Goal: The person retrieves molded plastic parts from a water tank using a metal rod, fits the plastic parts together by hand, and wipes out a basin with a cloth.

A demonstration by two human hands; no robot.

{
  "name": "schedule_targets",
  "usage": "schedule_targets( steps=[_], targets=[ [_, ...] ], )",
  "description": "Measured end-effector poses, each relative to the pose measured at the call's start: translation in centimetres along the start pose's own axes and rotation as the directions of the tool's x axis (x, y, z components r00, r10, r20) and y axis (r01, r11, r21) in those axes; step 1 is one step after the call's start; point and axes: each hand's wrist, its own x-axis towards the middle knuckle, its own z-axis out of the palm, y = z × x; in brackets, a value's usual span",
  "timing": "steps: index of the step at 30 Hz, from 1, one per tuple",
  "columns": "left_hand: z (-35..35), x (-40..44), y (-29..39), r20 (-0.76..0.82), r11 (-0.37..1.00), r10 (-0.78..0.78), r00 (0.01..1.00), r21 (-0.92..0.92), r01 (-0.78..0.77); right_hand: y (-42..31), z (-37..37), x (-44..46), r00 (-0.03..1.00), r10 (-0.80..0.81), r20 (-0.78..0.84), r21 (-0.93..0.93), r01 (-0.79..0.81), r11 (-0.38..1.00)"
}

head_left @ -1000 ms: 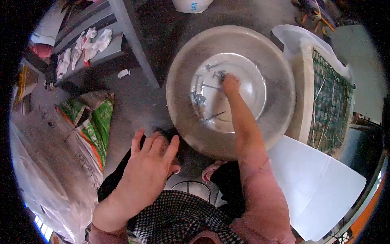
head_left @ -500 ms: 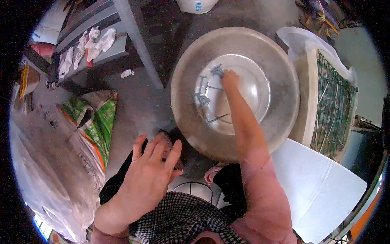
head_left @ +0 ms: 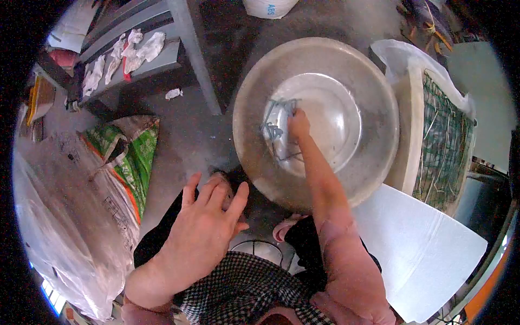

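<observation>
A wide metal basin [head_left: 374, 157] stands on the floor in front of me. On the left side of its bottom lie several thin grey plastic-looking pieces [head_left: 277, 131], some like small frames or rods. My right hand [head_left: 299, 125] reaches down into the basin with its fingers curled together beside these pieces. What lies inside those fingers is hidden. Over my left leg hovers my left hand [head_left: 208, 216], back upward, fingers spread and holding nothing.
To the right stand a cream container with green netting [head_left: 447, 141] and a white board [head_left: 428, 249]. A grey metal rack [head_left: 197, 59] holding crumpled white gloves [head_left: 143, 49] is at upper left. Green and white sacks [head_left: 138, 162] lie left, with a white ABS sack [head_left: 271, 6] at the top.
My right hand has moved back toward me and slightly left inside the basin. The grey pieces near it lie differently. My left hand stays spread in nearly the same place.
</observation>
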Motion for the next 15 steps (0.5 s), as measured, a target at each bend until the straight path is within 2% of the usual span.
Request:
schedule_targets(
  steps=[3,4,5,8,10,11,13,14,15],
  targets=[
    [0.1,0.0,0.1,0.013,1.000,0.003,1.000,0.012,-0.003,1.0,4.0,1.9,0.998,0.026,-0.054,0.099,-0.021,0.995],
    [0.2,0.1,0.2,0.024,1.000,0.010,1.000,0.013,-0.010,-0.7,3.6,1.6,0.996,-0.084,-0.029,0.112,0.087,0.990],
    [0.2,0.1,0.3,0.034,1.000,0.015,0.999,0.015,-0.016,-2.7,3.4,1.3,0.991,0.066,0.116,0.058,-0.073,0.996],
    [0.4,0.0,0.2,0.005,1.000,0.019,1.000,0.021,-0.019,-4.9,3.8,1.1,0.979,0.119,0.164,0.017,-0.124,0.992],
    [0.2,0.0,0.2,0.000,0.999,0.020,1.000,0.027,-0.020,-4.7,3.6,1.7,0.969,-0.082,0.234,-0.129,0.115,0.985],
    [0.1,0.0,0.2,-0.004,0.999,0.028,1.000,0.036,-0.028,-4.4,3.3,1.9,0.968,-0.084,0.235,-0.132,0.118,0.984],
    [0.2,-0.1,0.1,-0.005,0.998,0.032,0.999,0.046,-0.032,-3.8,1.5,2.2,0.991,-0.107,0.080,-0.058,0.112,0.992],
    [0.1,-0.2,0.0,-0.002,0.998,0.035,0.999,0.060,-0.035,-3.0,-0.2,2.2,0.977,-0.200,0.067,-0.095,0.206,0.974],
    [0.1,-0.4,0.1,-0.005,0.998,0.037,0.999,0.057,-0.037,-1.6,-1.4,2.1,0.977,-0.201,0.066,-0.100,0.206,0.973]
  ],
)
